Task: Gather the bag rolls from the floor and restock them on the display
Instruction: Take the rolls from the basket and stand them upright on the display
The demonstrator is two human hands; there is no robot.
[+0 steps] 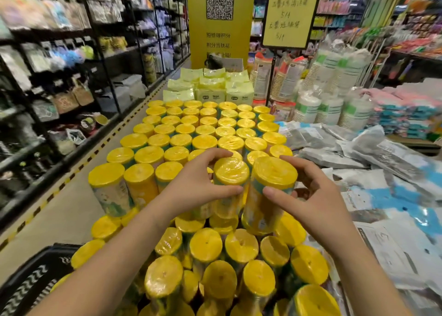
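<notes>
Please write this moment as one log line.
left hand: grips yellow-topped plastic-wrapped bag roll | right hand: grips neighbouring yellow-topped roll | place: among stacked yellow rolls on display

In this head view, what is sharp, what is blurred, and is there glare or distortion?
Head view: the left hand and right hand, gripping two yellow bag rolls, are sharp; the shelves at left are blurred and bent by the wide-angle lens; soft glare lies on the rolls' plastic wrap.
</notes>
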